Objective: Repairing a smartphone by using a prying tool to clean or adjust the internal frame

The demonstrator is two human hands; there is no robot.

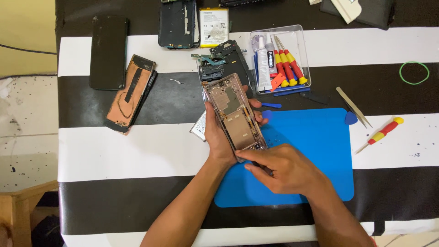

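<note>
Near the middle of the frame the left hand (218,137) is closed around an opened phone frame (234,112), thumb along its left edge and fingertips curling round its right edge, holding it lifted and tilted above the striped surface (137,146), its bare inner side facing up. The right hand (281,170) sits just below it, over the blue mat (315,151), fingers pinched together at the frame's lower end; something dark and thin seems to be held in that pinch, but it is mostly hidden under the fingers and hard to make out. A pale flat piece (199,126) pokes out from behind the left hand, largely covered. Above the phone frame a pile of dark phone parts (222,61) lies beside a clear tray (299,55) holding red-and-yellow screwdrivers and a glue tube. At the upper left lie a dark phone (108,52) and a copper-backed panel (130,93). Tweezers (354,106) and a loose screwdriver (383,132) rest at the right. The objects along the top edge are cut off.
</note>
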